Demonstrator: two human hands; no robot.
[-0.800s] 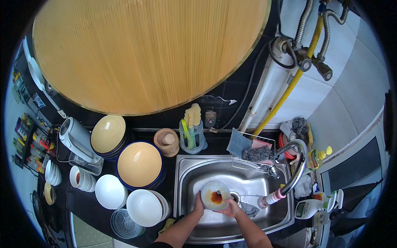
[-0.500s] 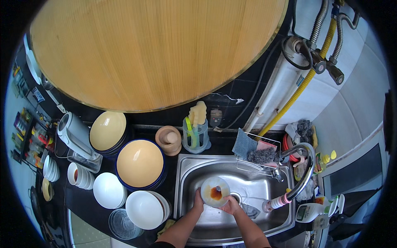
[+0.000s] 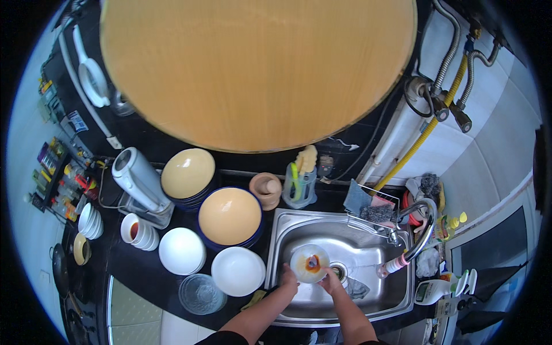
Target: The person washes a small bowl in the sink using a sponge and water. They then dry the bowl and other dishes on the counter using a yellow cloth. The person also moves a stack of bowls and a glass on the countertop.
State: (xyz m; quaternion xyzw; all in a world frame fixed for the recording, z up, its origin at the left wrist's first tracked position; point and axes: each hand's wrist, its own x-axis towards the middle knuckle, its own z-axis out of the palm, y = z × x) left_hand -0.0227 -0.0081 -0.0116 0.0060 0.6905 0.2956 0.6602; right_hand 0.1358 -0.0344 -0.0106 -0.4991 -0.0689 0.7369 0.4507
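A small pale bowl [image 3: 303, 273] is held over the left part of the steel sink [image 3: 368, 315], its inside facing up, with an orange-brown patch in it. My left hand [image 3: 288, 280] grips its lower left rim. At its lower right rim is my right hand [image 3: 330, 282], fingers closed on it; both hands' undersides are hidden. Right of the bowl are the drain [image 3: 339, 271] and a grey cloth [image 3: 357, 289] on the sink floor. The curved faucet [image 3: 422, 241] reaches in from the right, a faint streak of water running from its tip.
Left of the sink stand white bowls [image 3: 238, 271], a clear glass bowl [image 3: 202, 294], large cream bowls [image 3: 230, 215] and small cups [image 3: 140, 232]. Behind it are a wooden mortar [image 3: 265, 191] and a utensil holder [image 3: 299, 190]. A wire rack [image 3: 374, 210] holds sponges. A large round wooden board [image 3: 259, 75] leans behind.
The view has swung left, so the counter things sit farther right in it. Both hands still hold the bowl, now slightly nearer the sink's left side; the orange-brown patch looks differently spread.
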